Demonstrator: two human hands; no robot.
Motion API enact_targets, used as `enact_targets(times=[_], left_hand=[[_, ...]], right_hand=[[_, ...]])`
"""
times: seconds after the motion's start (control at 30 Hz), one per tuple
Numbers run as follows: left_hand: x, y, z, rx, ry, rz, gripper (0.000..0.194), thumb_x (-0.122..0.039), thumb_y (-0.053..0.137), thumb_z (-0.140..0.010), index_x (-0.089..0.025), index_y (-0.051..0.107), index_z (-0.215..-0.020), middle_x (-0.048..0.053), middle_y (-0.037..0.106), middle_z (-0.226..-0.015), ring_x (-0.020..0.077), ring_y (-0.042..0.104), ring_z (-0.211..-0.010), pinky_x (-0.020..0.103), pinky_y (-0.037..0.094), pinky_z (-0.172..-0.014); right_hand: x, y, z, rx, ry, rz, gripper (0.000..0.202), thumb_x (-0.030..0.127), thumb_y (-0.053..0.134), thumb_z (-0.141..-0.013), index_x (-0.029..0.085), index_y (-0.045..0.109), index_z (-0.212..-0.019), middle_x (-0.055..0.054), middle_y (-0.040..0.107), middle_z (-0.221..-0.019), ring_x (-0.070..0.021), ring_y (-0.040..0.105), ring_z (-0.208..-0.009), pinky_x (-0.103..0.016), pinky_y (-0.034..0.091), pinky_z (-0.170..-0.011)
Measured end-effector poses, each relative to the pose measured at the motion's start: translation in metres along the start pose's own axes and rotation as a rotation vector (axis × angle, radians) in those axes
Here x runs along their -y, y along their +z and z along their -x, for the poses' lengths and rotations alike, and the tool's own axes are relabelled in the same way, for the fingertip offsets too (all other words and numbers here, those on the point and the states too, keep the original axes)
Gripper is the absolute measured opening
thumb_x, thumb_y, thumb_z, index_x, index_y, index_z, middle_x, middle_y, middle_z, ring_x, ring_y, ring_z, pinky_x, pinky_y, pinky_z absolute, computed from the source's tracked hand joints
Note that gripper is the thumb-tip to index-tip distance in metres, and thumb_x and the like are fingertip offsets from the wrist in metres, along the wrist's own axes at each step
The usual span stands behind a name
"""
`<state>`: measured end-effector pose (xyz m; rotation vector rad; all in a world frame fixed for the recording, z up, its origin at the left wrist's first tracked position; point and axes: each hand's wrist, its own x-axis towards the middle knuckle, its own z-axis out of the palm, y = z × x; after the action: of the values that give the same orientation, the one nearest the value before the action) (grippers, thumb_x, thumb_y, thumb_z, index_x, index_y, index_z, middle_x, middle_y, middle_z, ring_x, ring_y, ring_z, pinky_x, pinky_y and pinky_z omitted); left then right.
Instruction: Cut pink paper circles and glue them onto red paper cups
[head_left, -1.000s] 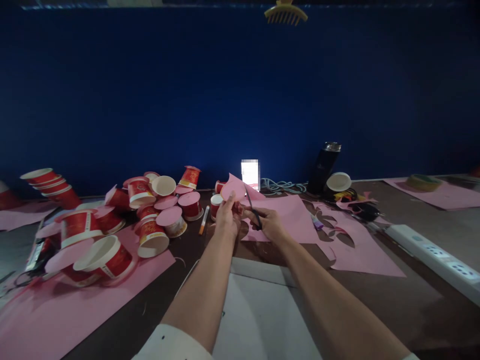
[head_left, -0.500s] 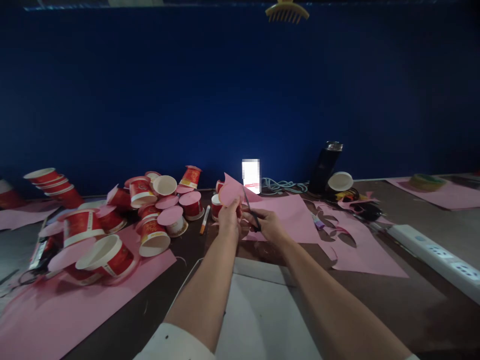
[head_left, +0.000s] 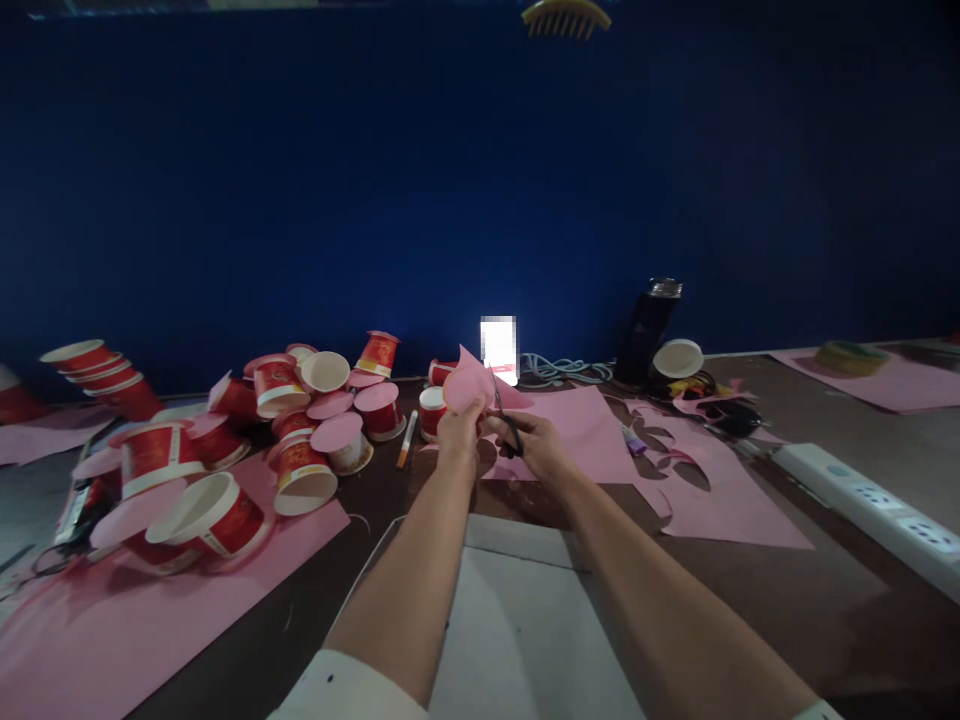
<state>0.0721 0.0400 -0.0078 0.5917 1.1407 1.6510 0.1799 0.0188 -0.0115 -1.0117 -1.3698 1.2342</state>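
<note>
Here, pinches paper by its lower edge between thumb and fingers of the left hand, before a lit screen. Grips scissors in the right hand, with fingers curled round the handles and blades at the paper's right side. Has a marker and cups to the left; a sheet, a bottle and a power strip to the right.
</note>
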Motion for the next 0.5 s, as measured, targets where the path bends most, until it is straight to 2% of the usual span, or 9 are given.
enact_targets(times=[0.5], left_hand=[[0.0025,-0.0036,-0.007,0.007,-0.035,0.019,0.029,-0.031,0.076,-0.052,-0.011,0.062,-0.068,-0.002,0.055,-0.053,0.0055,0.044,-0.043,0.019,0.029,-0.042]], right_hand=[[0.0028,-0.0028,0.0003,0.007,-0.007,0.057,0.052,0.054,0.069,-0.065,0.013,0.073,-0.097,0.001,0.054,-0.056,-0.0096,0.047,-0.051,-0.023,0.037,-0.049]])
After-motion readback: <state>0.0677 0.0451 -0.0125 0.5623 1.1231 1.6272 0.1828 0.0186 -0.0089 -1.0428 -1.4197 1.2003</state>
